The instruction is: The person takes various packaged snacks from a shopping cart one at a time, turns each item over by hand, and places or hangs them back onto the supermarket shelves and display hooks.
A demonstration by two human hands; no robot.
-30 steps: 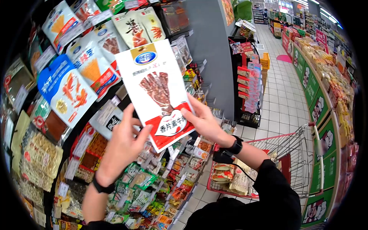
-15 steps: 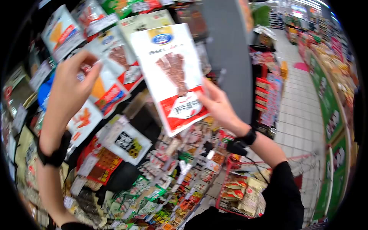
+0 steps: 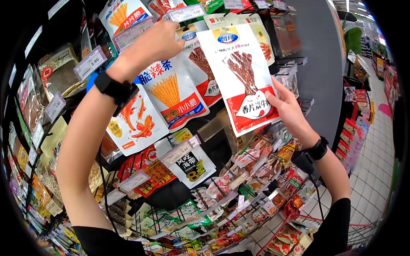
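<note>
My right hand grips a white and red snack bag by its lower right edge, thumb across the front. The bag is upright, slightly tilted, and shows brown strips of dried snack. My left hand is raised at the shelf with its fingers curled together, beside the top of a similar hanging bag and just under a price tag. What those fingers hold, if anything, is hidden. Below my left hand hangs a white bag with yellow sticks, next to a white bag with orange-red pieces.
Hanging snack packs fill the rack, among them a black and white pouch and a red pack. A grey panel bounds the rack on the right. A red-rimmed shopping cart with packages stands low right, beside a tiled aisle.
My left hand has moved right and up, and its fingers have closed near the hanging bag. The right hand still holds its bag. The view has turned left.
</note>
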